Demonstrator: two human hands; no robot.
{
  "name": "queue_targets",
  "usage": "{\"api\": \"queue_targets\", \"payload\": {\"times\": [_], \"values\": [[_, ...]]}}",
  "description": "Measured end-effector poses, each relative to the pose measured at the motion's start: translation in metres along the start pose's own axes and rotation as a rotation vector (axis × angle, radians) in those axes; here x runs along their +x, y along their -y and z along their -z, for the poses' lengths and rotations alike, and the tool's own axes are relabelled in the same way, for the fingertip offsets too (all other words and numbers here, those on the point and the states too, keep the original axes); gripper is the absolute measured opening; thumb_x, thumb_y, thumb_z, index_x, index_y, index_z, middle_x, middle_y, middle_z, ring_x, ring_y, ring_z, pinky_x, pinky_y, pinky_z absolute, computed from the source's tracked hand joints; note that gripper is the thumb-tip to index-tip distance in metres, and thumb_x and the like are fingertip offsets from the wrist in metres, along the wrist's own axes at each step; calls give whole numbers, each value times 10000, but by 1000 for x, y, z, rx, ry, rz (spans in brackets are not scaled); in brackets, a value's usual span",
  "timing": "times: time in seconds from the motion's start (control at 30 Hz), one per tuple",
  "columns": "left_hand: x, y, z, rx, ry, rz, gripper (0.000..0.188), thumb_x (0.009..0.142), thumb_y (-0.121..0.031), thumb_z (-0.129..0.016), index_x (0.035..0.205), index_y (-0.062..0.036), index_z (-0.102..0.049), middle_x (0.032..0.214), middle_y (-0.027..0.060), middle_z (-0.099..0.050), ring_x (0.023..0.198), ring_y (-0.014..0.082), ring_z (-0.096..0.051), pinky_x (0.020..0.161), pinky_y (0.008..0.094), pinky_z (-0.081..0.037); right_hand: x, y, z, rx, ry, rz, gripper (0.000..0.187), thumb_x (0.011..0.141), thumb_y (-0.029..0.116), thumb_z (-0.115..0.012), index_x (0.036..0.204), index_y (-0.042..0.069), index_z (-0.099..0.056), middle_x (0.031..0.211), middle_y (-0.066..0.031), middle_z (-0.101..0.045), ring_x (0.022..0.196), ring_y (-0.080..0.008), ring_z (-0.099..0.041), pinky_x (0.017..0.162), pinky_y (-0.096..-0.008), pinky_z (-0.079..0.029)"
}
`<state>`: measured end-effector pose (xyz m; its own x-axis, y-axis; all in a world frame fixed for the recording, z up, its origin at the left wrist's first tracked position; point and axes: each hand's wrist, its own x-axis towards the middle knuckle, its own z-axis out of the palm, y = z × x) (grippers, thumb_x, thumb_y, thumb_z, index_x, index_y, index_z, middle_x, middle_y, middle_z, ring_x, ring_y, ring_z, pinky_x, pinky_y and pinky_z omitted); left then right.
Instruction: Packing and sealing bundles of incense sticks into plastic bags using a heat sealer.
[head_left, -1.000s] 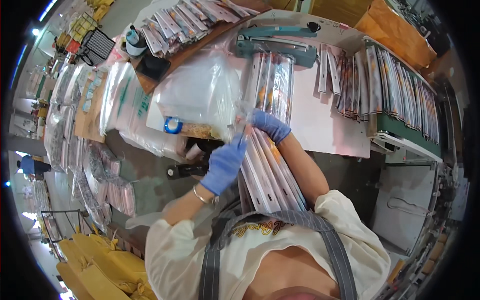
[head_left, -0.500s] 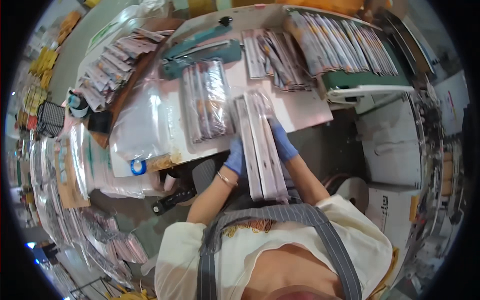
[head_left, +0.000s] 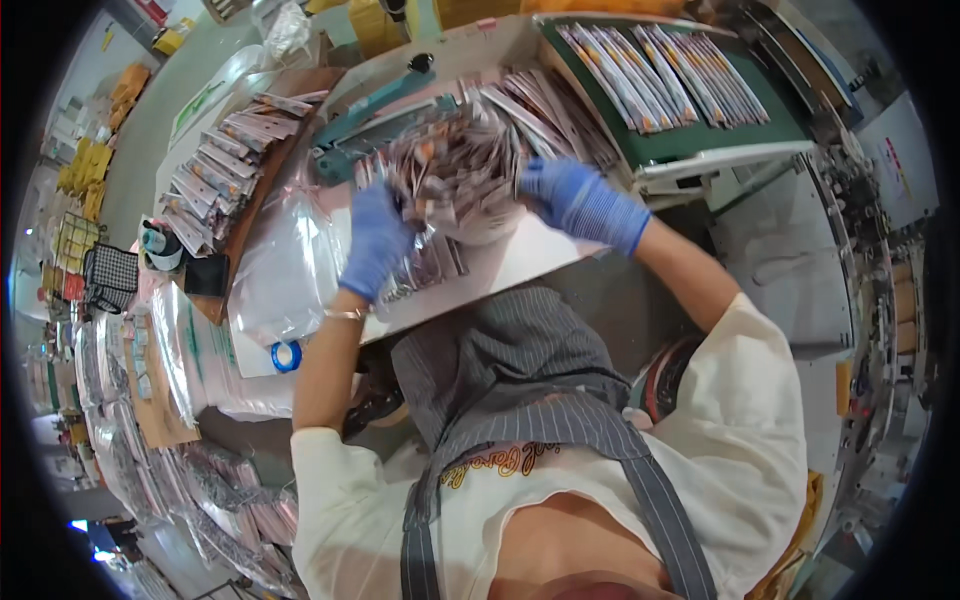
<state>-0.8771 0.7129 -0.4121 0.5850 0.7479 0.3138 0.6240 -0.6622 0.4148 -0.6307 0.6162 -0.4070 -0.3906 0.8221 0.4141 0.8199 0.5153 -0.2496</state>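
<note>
Both my hands wear blue striped gloves and are raised over the white table (head_left: 480, 279). Between them is a bundle of slim flat packets (head_left: 455, 170), smeared by motion. My left hand (head_left: 378, 240) closes on the bundle's left side, its fingertips partly hidden. On the right side my right hand (head_left: 585, 203) grips the bundle's edge with curled fingers. Beneath, another bundle in clear plastic (head_left: 432, 268) lies on the table, mostly covered. Behind the hands sits a long teal tool with a black knob (head_left: 385, 110), resembling a bag sealer.
Clear plastic bags (head_left: 285, 270) lie to the left, with a blue tape roll (head_left: 286, 356) at the table edge. Farther left, packets (head_left: 215, 170) line a brown board. At the far right, rows of packets (head_left: 660, 80) rest on a green tray (head_left: 690, 147). Loose packets (head_left: 565, 115) lie beside it.
The bundle held upright close to my body has moved forward over the table and turned. My hands have spread apart to its two sides, and my lap now shows.
</note>
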Motion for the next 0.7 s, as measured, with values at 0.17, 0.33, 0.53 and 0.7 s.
{"api": "queue_targets", "payload": {"times": [0.17, 0.33, 0.53, 0.7], "values": [[60, -13, 64, -782, -409, 48, 159, 758, -12, -543, 898, 20, -610, 754, 107, -639, 574, 157, -611, 498, 258, -468, 67, 7, 88, 122, -299, 46, 24, 731, 76, -569, 752, 64, -569, 695, -134, -550, 686, -328, -555, 639, -402, -460], [66, -17, 61, -723, -186, 197, 91, 801, -19, -543, 788, 36, -615, 633, 39, -608, 505, 112, -580, 479, 218, -462, 69, 9, 70, -249, -452, -161, 130, 697, 73, -621, 714, 14, -506, 689, -128, -537, 684, -312, -548, 613, -379, -442], [29, -46, 20, -1019, -200, -58, 187, 762, -97, -653, 906, 2, -585, 896, 67, -608, 764, 106, -589, 654, 246, -487, 59, 30, 9, -442, -483, 43, 253, 694, 82, -630, 927, 48, -538, 734, -56, -544, 686, -252, -555, 576, -352, -438], [30, 0, -84, -1314, -98, 1, 809, 581, -124, -822, 1248, -73, -365, 1197, 70, -488, 1051, 168, -494, 876, 308, -442, 139, -3, -5, -35, -585, 83, 133, 766, 102, -588, 880, 52, -539, 725, -112, -568, 611, -296, -557, 547, -355, -441]]}}
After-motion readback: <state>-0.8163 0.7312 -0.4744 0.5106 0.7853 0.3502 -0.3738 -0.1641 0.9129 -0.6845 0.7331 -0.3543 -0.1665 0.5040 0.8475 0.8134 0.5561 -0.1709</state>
